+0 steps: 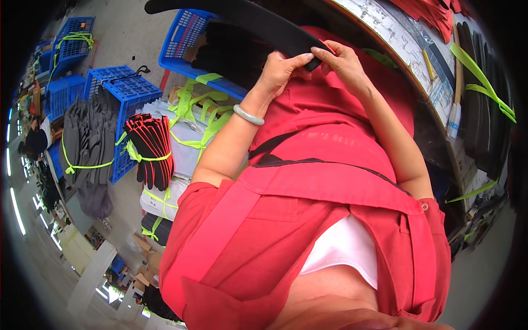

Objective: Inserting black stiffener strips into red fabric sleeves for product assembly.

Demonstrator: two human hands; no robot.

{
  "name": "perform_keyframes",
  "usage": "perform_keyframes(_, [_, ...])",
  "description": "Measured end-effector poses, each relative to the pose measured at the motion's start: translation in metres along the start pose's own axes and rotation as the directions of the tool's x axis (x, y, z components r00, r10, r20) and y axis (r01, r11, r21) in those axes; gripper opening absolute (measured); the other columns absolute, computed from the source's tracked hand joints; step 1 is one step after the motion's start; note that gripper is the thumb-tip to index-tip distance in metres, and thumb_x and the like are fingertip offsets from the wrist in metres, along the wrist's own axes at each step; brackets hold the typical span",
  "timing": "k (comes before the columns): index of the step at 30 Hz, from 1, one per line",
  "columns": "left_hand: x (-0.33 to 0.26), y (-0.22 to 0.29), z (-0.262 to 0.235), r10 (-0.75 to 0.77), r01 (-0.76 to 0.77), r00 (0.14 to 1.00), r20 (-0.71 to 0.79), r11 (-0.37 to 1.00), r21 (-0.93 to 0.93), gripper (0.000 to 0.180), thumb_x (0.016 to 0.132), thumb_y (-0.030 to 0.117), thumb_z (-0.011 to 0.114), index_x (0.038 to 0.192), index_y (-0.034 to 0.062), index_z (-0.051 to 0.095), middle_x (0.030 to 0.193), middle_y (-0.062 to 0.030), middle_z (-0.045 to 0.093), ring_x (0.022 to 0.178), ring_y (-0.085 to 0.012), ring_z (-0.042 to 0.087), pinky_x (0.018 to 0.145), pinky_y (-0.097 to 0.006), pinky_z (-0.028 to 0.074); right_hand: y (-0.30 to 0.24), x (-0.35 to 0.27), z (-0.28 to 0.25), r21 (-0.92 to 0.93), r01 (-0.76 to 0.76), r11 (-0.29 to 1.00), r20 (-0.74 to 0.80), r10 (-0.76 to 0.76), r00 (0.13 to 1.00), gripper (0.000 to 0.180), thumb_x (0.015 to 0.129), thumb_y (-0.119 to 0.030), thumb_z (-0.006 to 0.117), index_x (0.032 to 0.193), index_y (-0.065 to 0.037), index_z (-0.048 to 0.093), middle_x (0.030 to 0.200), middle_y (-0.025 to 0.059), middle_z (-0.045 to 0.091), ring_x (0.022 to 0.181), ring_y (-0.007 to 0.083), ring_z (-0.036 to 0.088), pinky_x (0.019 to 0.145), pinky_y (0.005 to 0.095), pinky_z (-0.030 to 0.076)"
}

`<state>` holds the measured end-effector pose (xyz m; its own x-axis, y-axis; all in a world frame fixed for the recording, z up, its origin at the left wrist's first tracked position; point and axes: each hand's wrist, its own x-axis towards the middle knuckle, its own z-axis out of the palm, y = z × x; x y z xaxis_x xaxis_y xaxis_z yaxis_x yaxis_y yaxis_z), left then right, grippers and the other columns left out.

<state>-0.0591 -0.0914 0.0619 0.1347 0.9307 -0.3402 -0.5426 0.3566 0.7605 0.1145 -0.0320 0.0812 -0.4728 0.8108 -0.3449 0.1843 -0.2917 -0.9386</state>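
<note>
A long, curved black strip with a fine-textured surface runs from the upper left to my fingers. Its near end lies between my two hands, over the lap of my red apron. My left hand, with a pale bangle on the wrist, grips this end, its thumb on top. Close beside it, my right hand pinches the strip's edge between thumb and fingers. A small orange-red edge shows at the right fingertips; what it belongs to I cannot make out. My palms and lower fingers are partly hidden.
A blue crate with black pieces stands beyond my left hand. Bundled black pieces with red edges and grey bundles lie to the left. A worn worktable edges the right, near black strips with yellow-green ties.
</note>
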Motion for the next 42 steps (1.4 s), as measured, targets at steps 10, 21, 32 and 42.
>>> perform_keyframes(10, [0.016, -0.001, -0.019, -0.072, 0.145, 0.979, 0.189, 0.903, -0.404, 0.040, 0.093, 0.034, 0.061, 0.119, 0.0035, 0.055, 0.114, -0.0095, 0.063, 0.105, -0.0220, 0.061, 0.087, -0.038, 0.053, 0.000, -0.001, 0.000, -0.053, 0.047, 0.998, 0.051, -0.045, 0.998, 0.024, 0.092, -0.031, 0.065, 0.094, -0.006, 0.065, 0.074, -0.0018, 0.062, 0.060, 0.0047, 0.054, 0.058, 0.0187, 0.044])
perform_keyframes(21, [0.034, -0.011, -0.020, -0.008, -0.008, 1.000, -0.029, 0.851, -0.525, 0.032, 0.093, 0.030, 0.062, 0.113, 0.0054, 0.060, 0.110, -0.0087, 0.066, 0.105, -0.0249, 0.061, 0.097, -0.042, 0.047, -0.003, -0.017, 0.003, 0.246, -0.243, 0.938, 0.220, 0.190, 0.957, 0.026, 0.099, -0.029, 0.053, 0.105, -0.005, 0.057, 0.089, 0.0037, 0.063, 0.073, 0.0078, 0.060, 0.064, 0.0195, 0.051])
perform_keyframes(32, [0.034, -0.030, -0.025, 0.058, -0.062, 0.998, -0.022, 0.870, -0.489, 0.033, 0.095, 0.028, 0.059, 0.115, 0.0013, 0.058, 0.116, -0.0120, 0.064, 0.111, -0.0250, 0.059, 0.104, -0.040, 0.042, 0.004, -0.024, 0.005, -0.045, -0.384, 0.922, 0.125, 0.387, 0.914, 0.025, 0.093, -0.025, 0.058, 0.079, -0.005, 0.061, 0.057, -0.0021, 0.052, 0.044, 0.0054, 0.045, 0.042, 0.0189, 0.034])
perform_keyframes(42, [0.034, -0.019, -0.021, 0.004, 0.001, 1.000, 0.008, 0.837, -0.548, 0.036, 0.094, 0.031, 0.060, 0.117, 0.0033, 0.058, 0.116, -0.0103, 0.064, 0.110, -0.0253, 0.060, 0.099, -0.040, 0.047, 0.011, -0.024, 0.014, -0.242, 0.131, 0.961, -0.256, -0.194, 0.947, 0.021, 0.094, -0.013, 0.060, 0.109, 0.001, 0.067, 0.082, 0.0014, 0.068, 0.068, 0.0047, 0.059, 0.058, 0.0202, 0.049])
